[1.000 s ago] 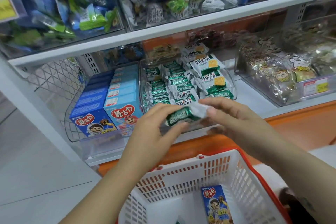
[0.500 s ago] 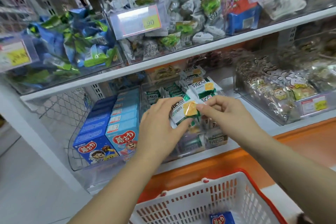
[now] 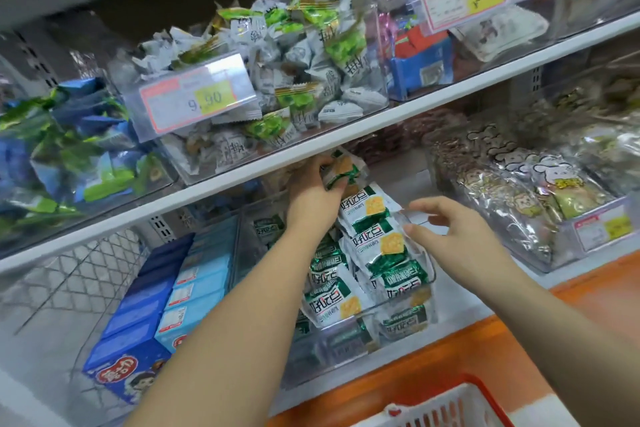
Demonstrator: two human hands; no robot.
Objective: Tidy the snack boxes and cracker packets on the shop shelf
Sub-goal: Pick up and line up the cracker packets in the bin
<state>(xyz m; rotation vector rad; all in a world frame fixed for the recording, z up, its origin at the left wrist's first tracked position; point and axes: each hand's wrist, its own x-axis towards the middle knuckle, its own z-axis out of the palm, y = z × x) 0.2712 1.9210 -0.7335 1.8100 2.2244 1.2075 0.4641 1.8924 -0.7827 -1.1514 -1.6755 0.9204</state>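
Observation:
My left hand (image 3: 313, 194) reaches deep under the upper shelf and grips a green-and-white cracker packet (image 3: 343, 170) at the back of the clear bin (image 3: 398, 333). Several more green cracker packets (image 3: 377, 246) lie stacked in that bin. My right hand (image 3: 450, 236) hovers beside the right end of the stack with fingers loosely spread, holding nothing. Blue snack boxes (image 3: 166, 315) stand in rows in the wire-sided bin to the left.
The white upper shelf edge (image 3: 450, 99) runs just above my left hand, carrying clear bins of wrapped sweets (image 3: 291, 73) and a price tag (image 3: 194, 100). A bin of cartoon-printed snack bags (image 3: 519, 194) stands at right. A red-rimmed white basket (image 3: 443, 409) sits below.
My left hand has carried the cracker packet up and back into the bin. My right hand has let go of it and moved right. The view has tilted upward.

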